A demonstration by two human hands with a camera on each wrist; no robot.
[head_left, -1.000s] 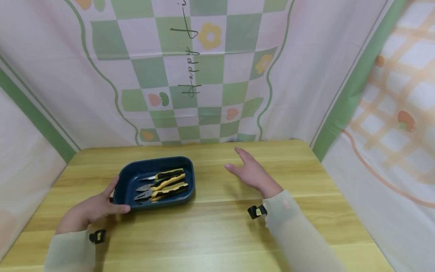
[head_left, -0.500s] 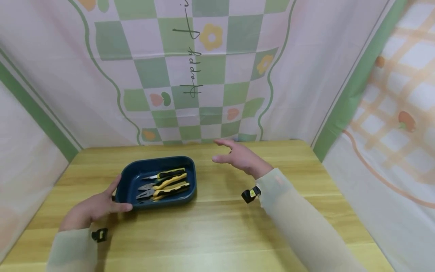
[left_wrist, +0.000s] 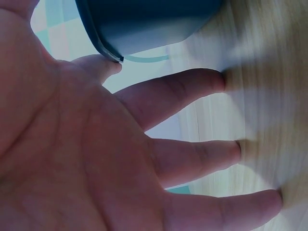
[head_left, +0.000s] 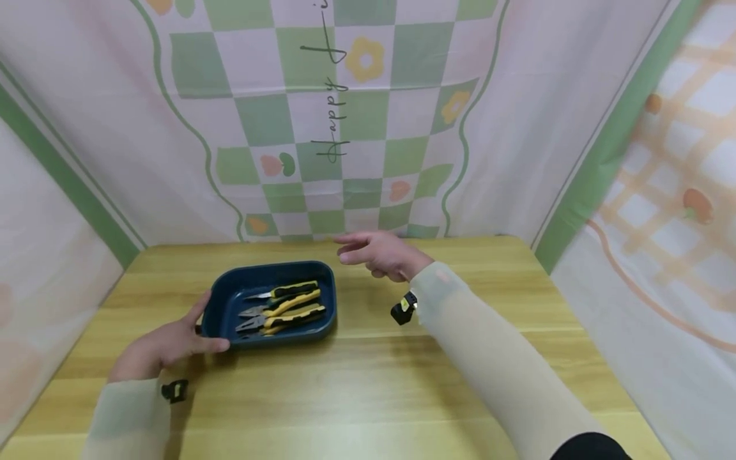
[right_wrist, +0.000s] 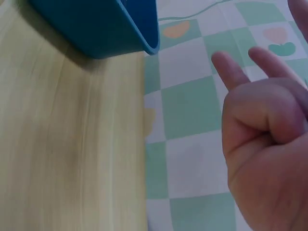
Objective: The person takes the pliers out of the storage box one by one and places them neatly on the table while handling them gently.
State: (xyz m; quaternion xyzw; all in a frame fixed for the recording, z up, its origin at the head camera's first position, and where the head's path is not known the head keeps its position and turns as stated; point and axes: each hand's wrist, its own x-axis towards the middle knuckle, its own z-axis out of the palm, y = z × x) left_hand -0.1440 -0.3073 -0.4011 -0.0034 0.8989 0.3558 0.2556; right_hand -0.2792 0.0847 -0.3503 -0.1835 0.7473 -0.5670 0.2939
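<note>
A dark blue rectangular tray (head_left: 227, 305) with rounded corners sits on the table in the head view. Inside it lie several pairs of pliers (head_left: 294, 317) with yellow and black handles, their metal noses pointing left. My left hand (head_left: 175, 340) is spread against the tray's left end, thumb toward the near corner. Its straight fingers (left_wrist: 197, 156) reach down to the tabletop in the left wrist view. Beyond the tray's right end my right hand (head_left: 388, 253) hovers with nothing in it. Some of its fingers point left toward the tray, while others are curled under the palm.
The wooden table (head_left: 368, 390) has its back edge against a hanging cloth (head_left: 322, 115) with green and white checks. More cloth hangs at the left and right sides. A round black object (head_left: 590, 447) shows at the bottom right, over the right sleeve.
My right hand has moved left and slightly back, closer to the tray, and some of its fingers have curled. The left hand stays at the tray's left end. The view has shifted slightly.
</note>
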